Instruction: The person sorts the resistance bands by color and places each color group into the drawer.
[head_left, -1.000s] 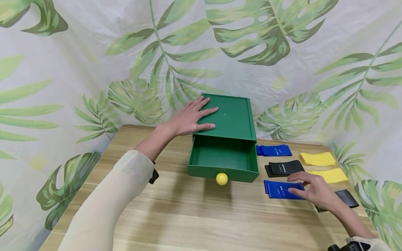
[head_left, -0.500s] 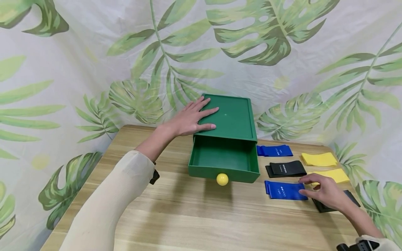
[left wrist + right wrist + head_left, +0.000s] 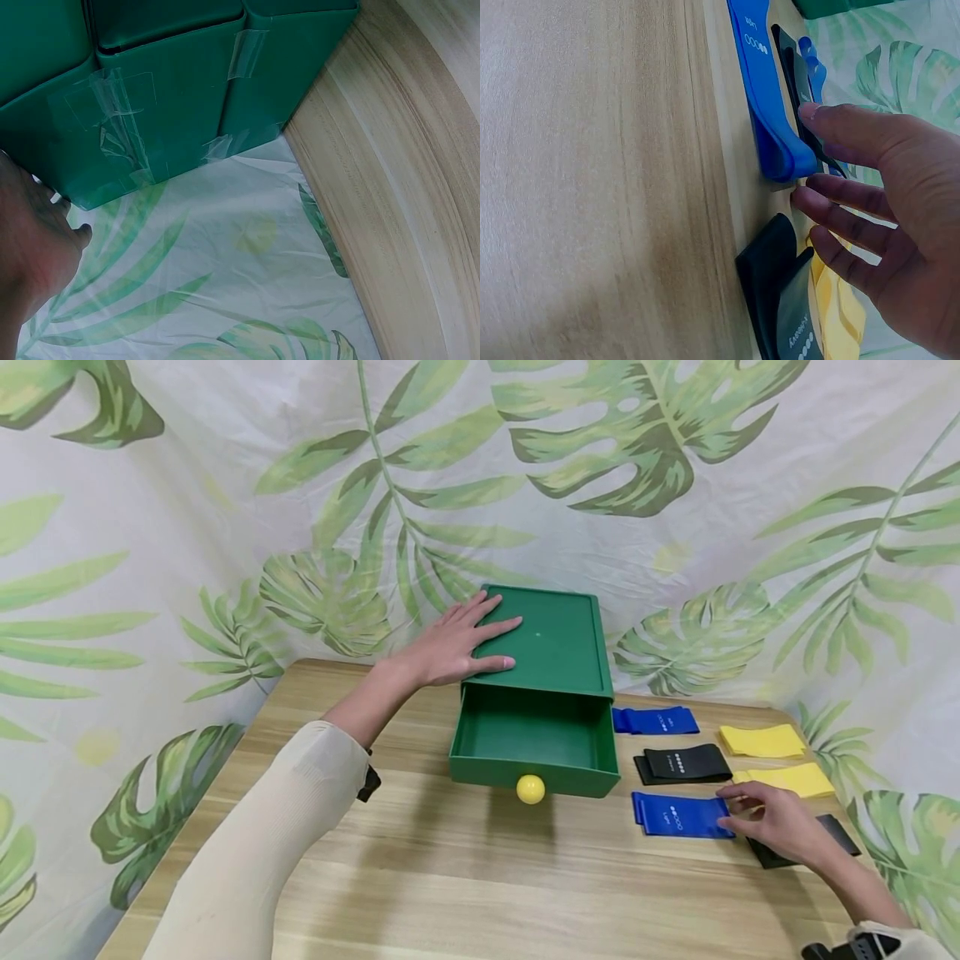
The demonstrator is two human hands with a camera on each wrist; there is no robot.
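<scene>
A green drawer box [image 3: 551, 639] stands at the back of the table, its front drawer [image 3: 536, 768] pulled out, with a round yellow knob [image 3: 530, 789]. Nothing shows inside the drawer. My left hand [image 3: 450, 647] rests with spread fingers on the box's top left side. At the right, my right hand [image 3: 776, 818] is at the right end of a folded blue resistance band [image 3: 682, 816] marked with print. In the right wrist view, the thumb and fingers are apart beside the blue band's looped end [image 3: 791, 161]; no clear grip on it shows.
Several more folded bands lie at the right: a far blue band [image 3: 660, 720], a black band [image 3: 686, 763], two yellow bands [image 3: 761, 741], and another black band [image 3: 776, 856] partly behind my right hand. A leaf-print cloth [image 3: 450, 485] hangs behind the wooden table [image 3: 450, 893].
My right hand has moved slightly right, from over the near blue band to its right end. The left hand, drawer box and bands stay in place.
</scene>
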